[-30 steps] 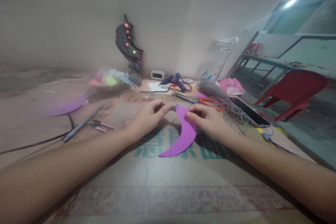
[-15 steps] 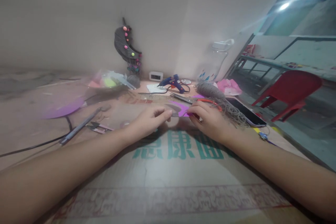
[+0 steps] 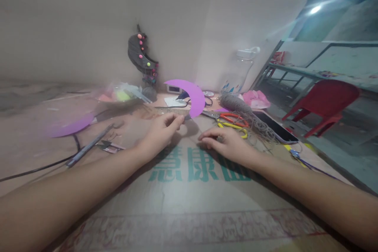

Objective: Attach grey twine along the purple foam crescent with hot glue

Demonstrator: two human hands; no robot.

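My left hand pinches the lower tip of a purple crescent-shaped foam piece and holds it upright above the cardboard sheet. The crescent curves up and to the left, in front of the blue glue gun. My right hand lies flat on the cardboard just right of the left hand, fingers stretched out, holding nothing. Orange-handled scissors and a yellow-handled tool lie right behind the right hand.
A grey yarn bundle, a phone and a pink bag sit at the right. A finished grey crescent with coloured pompoms leans on the wall. A purple foam sheet, thread snips and a black cable lie left. A red chair stands beyond the table.
The purple crescent went from lying on the cardboard under both hands to standing raised in my left hand. My right hand let go of it and settled flat on the cardboard.
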